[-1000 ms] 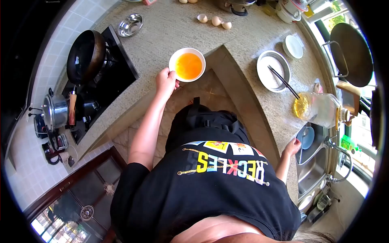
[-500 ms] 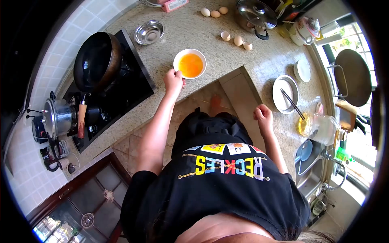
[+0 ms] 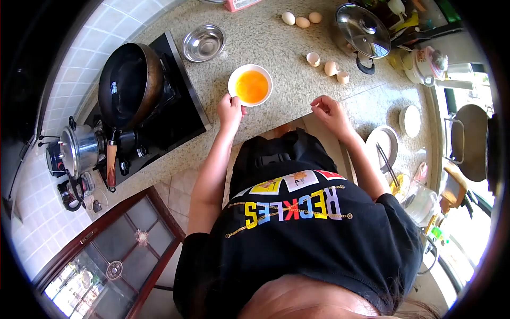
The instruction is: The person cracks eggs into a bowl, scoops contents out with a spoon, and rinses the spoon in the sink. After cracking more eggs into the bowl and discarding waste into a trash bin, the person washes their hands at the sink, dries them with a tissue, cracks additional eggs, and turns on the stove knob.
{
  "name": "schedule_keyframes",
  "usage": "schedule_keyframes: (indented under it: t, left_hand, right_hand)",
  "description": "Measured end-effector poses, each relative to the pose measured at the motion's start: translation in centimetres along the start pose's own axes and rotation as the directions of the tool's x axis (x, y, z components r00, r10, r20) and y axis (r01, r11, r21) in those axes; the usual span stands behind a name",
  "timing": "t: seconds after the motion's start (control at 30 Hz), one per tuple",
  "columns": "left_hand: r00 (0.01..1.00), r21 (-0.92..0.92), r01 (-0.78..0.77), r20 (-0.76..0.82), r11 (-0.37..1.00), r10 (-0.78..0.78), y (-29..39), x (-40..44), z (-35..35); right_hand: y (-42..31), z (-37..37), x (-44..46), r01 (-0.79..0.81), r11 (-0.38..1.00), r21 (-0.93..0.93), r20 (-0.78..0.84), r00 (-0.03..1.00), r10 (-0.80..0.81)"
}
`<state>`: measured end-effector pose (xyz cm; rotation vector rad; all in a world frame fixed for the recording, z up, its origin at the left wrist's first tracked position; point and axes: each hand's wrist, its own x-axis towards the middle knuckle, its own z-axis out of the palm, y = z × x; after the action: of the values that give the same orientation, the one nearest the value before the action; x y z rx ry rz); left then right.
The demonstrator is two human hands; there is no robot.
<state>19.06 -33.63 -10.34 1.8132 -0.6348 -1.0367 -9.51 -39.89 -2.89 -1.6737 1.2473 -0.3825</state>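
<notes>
Right at the fingertips of the left hand (image 3: 230, 110) is the white bowl (image 3: 249, 67), and the egg (image 3: 252, 87) inside it is already out of the shell; I judge it at least partly mixed, though how smooth it is I cannot tell. The left fingers are closed on the near side of the rim, with the thumb on top. Whether the bowl also rests on the counter (image 3: 281, 58) is not clear to me. To the right of these fingers, the right hand (image 3: 329, 112) is at the counter's edge, its fingers half bent with a narrow gap to the thumb, and I see nothing in them. Just beyond the right fingers lie the broken shells (image 3: 313, 59), so the cracking of this portion seems done. To their right, near the forearm, is the basin (image 3: 393, 139) with the chopsticks (image 3: 387, 164). To the left of the left fingers, well apart, the wok (image 3: 125, 90) is on the hob (image 3: 188, 114); no egg shows in it, so any cooking seems not begun. Farthest beyond both hands, three eggs (image 3: 302, 22) remain whole, near the lidded pot (image 3: 363, 31).
</notes>
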Motion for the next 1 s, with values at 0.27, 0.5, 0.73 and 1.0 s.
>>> schedule_keyframes:
  t: [0.27,0.5,0.73,1.0]
  left_hand:
    - [0.996,-0.105,0.07,0.067,0.992,-0.063,0.2,1.4,1.1]
    - [0.967,-0.288,0.214,-0.07,0.933,-0.243,0.7,-0.3,0.8]
    - [0.983,-0.113,0.159,-0.078,0.981,-0.168,-2.8,-4.9,-1.7]
    - [0.985,-0.128,0.081,-0.143,0.988,-0.099,-1.9,-7.3,-1.5]
  right_hand:
    - [-1.1,-1.9,7.0,0.143,0.984,-0.11,0.077,0.988,-0.135]
    - [-1.3,-3.9,17.1,0.192,0.95,-0.248,-0.053,0.976,-0.211]
    - [-0.2,-1.6,27.0,0.162,0.744,-0.648,-0.305,0.84,-0.449]
    - [-1.1,0.0,30.5,0.008,0.586,-0.81,-0.212,0.929,-0.305]
